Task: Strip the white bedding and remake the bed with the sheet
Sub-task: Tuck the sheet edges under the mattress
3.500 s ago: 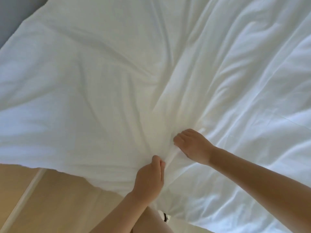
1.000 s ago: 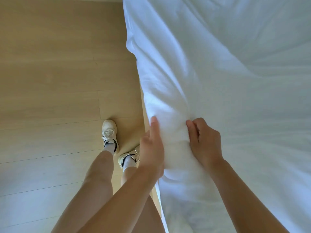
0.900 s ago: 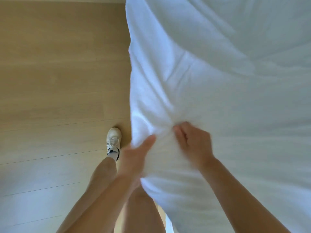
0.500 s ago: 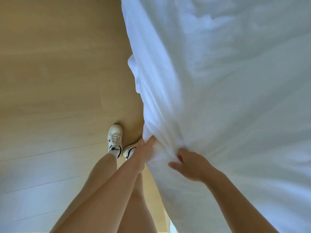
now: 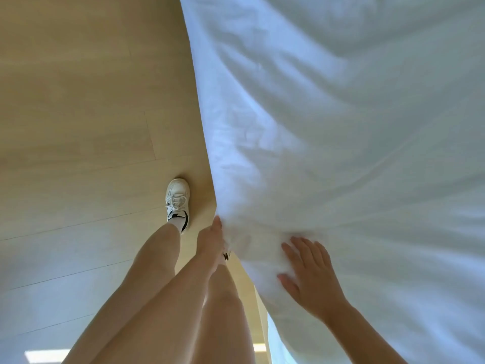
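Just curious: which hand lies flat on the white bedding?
The right hand, fingers spread flat on the white bedding; the left hand is at its edge.

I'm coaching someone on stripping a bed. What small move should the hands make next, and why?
Probably curl the right hand into the white bedding to grab a fold. It lies flat and spread on the cloth, gripping nothing, while the left hand alone meets the bedding's edge, its grip hidden. A pull likely needs both hands.
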Action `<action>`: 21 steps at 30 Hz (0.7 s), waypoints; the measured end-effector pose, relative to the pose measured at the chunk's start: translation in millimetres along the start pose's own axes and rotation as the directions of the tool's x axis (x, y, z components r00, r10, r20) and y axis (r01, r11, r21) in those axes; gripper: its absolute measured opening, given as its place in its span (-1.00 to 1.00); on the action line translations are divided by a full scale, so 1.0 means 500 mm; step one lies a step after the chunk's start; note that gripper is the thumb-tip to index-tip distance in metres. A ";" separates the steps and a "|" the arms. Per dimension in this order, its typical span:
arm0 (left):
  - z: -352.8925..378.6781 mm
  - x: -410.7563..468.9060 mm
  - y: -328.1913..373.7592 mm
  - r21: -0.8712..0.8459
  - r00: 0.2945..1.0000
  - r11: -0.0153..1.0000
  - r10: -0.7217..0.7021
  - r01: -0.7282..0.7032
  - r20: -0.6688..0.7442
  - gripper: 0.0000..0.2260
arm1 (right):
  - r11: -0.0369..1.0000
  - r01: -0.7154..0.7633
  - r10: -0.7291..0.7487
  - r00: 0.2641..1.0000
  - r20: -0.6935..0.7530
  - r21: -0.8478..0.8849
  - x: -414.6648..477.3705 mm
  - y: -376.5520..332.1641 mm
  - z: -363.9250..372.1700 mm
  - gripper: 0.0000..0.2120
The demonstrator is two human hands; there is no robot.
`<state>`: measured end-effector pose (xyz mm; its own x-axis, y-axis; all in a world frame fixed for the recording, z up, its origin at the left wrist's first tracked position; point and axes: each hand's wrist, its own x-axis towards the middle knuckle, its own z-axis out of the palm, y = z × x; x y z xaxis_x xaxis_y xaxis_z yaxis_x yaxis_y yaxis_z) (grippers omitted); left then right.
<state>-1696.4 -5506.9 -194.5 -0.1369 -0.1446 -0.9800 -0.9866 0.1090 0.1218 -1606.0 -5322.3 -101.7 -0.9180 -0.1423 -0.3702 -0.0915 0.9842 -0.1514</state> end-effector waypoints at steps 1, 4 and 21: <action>0.011 0.001 0.007 -0.022 1.000 1.000 -0.004 0.005 0.023 -0.63 | 0.999 0.021 -0.021 1.000 0.008 -0.027 -0.010 0.009 0.005 -0.54; 0.048 -0.011 -0.011 -0.088 0.992 0.995 0.058 -0.048 0.115 -0.74 | 0.997 0.060 -0.062 0.996 -0.059 -0.042 -0.023 0.028 0.011 -0.91; 0.149 -0.159 -0.234 -0.388 0.926 0.875 0.154 -0.289 -0.344 -0.71 | 0.976 0.119 -0.143 0.982 0.121 0.182 -0.149 -0.032 0.011 -0.79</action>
<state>-1563.6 -5434.8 -142.6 -0.3094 -0.4554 -0.8348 -0.8582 -0.2444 0.4514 -1534.1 -5327.9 -77.1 -0.8423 -0.2928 -0.4526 -0.1285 0.9245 -0.3589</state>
